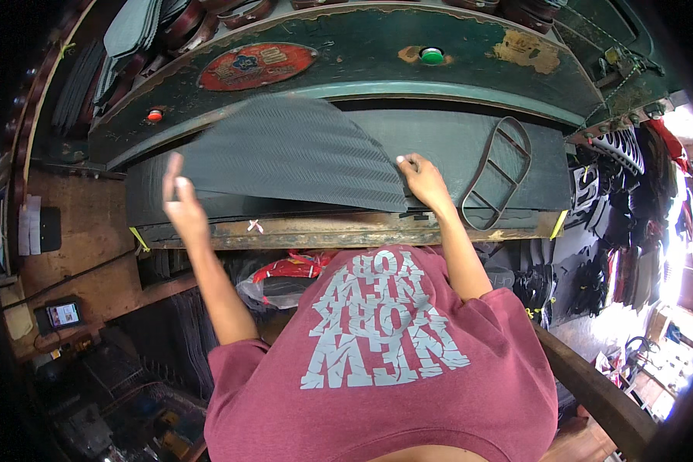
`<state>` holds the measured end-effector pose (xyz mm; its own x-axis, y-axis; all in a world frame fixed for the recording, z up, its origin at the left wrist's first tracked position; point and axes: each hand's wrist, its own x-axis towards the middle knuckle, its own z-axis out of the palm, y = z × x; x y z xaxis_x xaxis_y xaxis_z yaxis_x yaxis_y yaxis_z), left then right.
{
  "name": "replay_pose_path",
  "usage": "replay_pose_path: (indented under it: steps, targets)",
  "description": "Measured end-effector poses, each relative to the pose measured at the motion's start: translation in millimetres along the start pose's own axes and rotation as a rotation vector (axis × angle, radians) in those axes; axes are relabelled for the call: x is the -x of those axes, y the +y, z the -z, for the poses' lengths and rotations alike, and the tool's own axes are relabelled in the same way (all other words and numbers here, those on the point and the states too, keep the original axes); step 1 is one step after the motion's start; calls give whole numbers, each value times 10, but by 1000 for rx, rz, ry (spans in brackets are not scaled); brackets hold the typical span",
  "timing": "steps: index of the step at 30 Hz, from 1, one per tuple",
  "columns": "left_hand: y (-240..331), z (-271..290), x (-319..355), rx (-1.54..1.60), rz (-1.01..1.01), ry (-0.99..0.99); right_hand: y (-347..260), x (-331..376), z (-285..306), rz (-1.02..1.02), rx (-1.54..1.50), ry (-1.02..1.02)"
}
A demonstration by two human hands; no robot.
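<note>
A dark ribbed rubber sheet (300, 162) lies slanted across the press bed, its far edge arched up and slightly blurred. My left hand (185, 208) is beside the sheet's left end, with fingers stretched upward and apart. At the sheet's right edge, my right hand (425, 181) has its fingers curled, thumb and forefinger together at the rim. Under the ribbed piece is a smoother dark sheet (431, 138). A sole-shaped cutting die (485, 162), a thin metal band with crossbars, rests on it to the right of my right hand.
A green press beam (362, 54) with a green button (431, 55) and a red button (155, 115) spans behind the bed. A wooden front edge (323, 229) runs before me. More dies (242, 11) stand on top; dark cut pieces hang at right. A phone (61, 314) is at left.
</note>
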<state>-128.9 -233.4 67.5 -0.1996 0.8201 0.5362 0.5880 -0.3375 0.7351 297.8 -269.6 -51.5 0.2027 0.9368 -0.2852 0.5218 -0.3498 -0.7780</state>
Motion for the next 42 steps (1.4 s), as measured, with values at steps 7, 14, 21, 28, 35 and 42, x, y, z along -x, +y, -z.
replay_pose_path:
  steps: [7, 14, 21, 28, 35, 42]
  targets:
    - [-1020, -306, 1190, 261, 692, -294, -116, -182, -108, -31, 26, -222]
    - [-921, -120, 750, -399, 225, -608, -107, -102, -207, 118, -196, -235]
    - [-380, -438, 501, 101, 579, -655, -70, 336, 60, 326, -278, -110]
    - [-243, -764, 483, 137, 66, -516, -145, 364, 590, 539, -78, 202]
    - [-582, -995, 820, 89, 153, -644, 48, 278, 238, 459, -10, 212]
    - [-644, -1058, 869, 17, 86, -595, 44, 246, 183, 542, 16, 266]
